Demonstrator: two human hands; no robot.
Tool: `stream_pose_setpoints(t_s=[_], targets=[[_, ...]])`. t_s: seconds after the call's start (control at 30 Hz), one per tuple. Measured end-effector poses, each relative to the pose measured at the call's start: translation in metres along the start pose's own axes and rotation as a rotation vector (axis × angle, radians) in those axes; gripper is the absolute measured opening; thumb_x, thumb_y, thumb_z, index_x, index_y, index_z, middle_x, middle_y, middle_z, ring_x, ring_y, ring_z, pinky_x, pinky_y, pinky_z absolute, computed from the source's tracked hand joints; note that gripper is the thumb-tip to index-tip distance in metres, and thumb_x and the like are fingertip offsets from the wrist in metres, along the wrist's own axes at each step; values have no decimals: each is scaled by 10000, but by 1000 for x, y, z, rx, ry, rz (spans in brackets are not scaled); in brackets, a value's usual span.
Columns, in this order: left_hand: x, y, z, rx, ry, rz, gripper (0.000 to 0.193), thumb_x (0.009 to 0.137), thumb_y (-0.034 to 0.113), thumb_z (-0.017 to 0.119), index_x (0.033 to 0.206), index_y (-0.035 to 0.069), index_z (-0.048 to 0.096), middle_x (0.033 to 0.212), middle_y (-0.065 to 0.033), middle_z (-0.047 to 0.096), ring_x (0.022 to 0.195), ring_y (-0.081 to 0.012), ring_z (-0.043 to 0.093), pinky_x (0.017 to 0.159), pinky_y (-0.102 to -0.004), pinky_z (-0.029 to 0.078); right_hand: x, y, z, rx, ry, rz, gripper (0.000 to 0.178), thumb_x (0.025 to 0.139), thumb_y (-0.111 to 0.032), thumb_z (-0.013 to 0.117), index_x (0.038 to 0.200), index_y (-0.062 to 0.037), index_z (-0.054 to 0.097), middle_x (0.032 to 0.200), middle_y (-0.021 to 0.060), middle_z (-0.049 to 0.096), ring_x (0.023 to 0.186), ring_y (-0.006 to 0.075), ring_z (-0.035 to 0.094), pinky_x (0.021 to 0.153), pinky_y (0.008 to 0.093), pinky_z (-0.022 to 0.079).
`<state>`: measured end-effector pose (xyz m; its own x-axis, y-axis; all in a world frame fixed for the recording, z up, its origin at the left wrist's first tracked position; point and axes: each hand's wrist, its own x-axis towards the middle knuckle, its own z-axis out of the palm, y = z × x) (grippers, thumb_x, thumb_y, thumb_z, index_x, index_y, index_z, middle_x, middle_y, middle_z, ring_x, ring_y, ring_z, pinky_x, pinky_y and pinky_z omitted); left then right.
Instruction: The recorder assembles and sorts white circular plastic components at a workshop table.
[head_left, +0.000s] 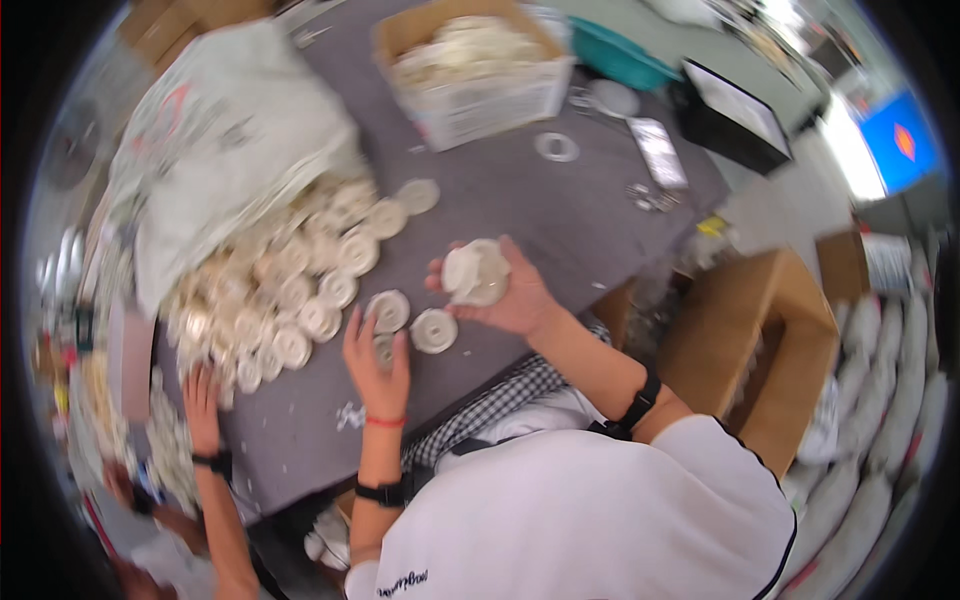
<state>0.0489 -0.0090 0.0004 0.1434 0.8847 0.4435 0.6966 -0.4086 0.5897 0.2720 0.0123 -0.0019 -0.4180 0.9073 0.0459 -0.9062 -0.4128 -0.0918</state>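
The whole scene is smeared by motion blur. Beside the pile of pale discs [290, 290], the sack [215, 130] hides part of the heap. The right hand [505, 290] covers the underside of its disc [476, 272]; another person's arm [215, 480] runs off the lower edge

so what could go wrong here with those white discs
The right hand cups a small stack of white discs in an open palm; a tilt could spill them. The left hand presses on a disc on the grey table, close to two loose discs that could get knocked. The heap spilling from the sack may slide further, toward another person's hand.
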Motion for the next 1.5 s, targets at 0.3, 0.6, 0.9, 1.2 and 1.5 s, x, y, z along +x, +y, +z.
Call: stream_pose_setpoints(t_s=[0.3,0.6,0.9,1.2,1.5], targets=[[-70,29,10,-614,-721,-273,256,870,46,557,1106,-53,552,1029,-155,628,948,-198,614,836,-288,467,-136,-61,13,-1,149,-429,701,895,-618,257,1229,-38,467,1237,189,500,1148,369,485,861,488,458],[-64,47,36,-652,-868,-322,350,864,91,583,1169,-68,521,1112,-183,603,1004,-215,602,876,-303,460,-204,-36,-87,-405,620,-511,492,921,-444,370,985,-14,600,906,126,639,768,230,624,666,310,505],[-83,32,31,-288,-1079,-122,503,920,306,481,1268,-56,448,1274,-243,483,1206,-312,453,1009,-349,336,-143,24,-112,-2039,944,-403,313,765,-280,604,905,-1,638,975,172,614,962,335,573,823,402,467],[-149,-112,28,203,-1025,-396,711,904,496,419,1307,-88,367,1369,-276,353,1304,-356,312,1065,-354,264,-104,14,-170,-2489,515,-129,487,721,-391,607,1076,-58,621,1223,149,534,1131,341,473,895,484,403],[-180,-153,2,330,-719,-481,712,865,485,521,1258,-101,428,1322,-283,410,1259,-345,384,1042,-349,306,-104,15,-155,-2665,444,-40,157,739,-133,551,809,-63,674,943,105,651,833,240,628,619,354,494]])
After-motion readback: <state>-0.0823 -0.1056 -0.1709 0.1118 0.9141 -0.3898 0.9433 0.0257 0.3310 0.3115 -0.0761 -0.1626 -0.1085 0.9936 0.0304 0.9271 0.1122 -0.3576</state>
